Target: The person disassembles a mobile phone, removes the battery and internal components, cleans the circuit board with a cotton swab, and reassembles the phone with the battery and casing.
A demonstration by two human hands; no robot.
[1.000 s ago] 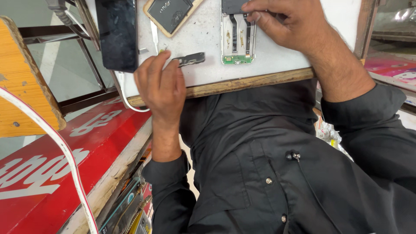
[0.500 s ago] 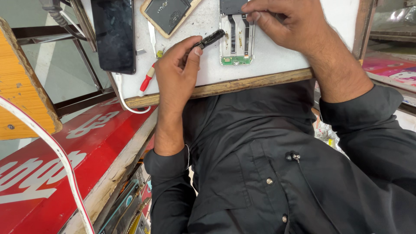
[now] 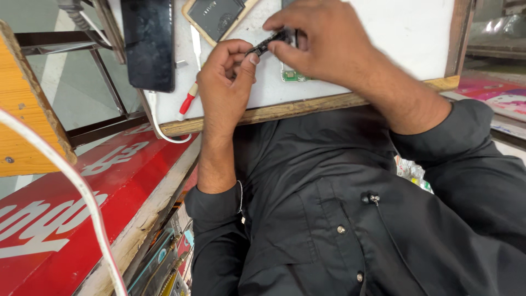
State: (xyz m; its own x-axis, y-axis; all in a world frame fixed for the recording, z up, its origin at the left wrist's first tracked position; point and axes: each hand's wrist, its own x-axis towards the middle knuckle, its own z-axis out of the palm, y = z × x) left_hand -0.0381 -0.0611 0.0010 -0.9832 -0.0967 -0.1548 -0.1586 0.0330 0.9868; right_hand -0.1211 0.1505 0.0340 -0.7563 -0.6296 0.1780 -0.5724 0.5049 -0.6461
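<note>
left hand has risen from the table edge to meet right hand. both now pinch one small black part, slim and dark, held above the green circuit board.

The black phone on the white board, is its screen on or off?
Off: the black phone shows only a dark, unlit screen, lying flat on the white board.

A phone repair stall — dismantled handsets and a circuit board on a white workboard.
</note>
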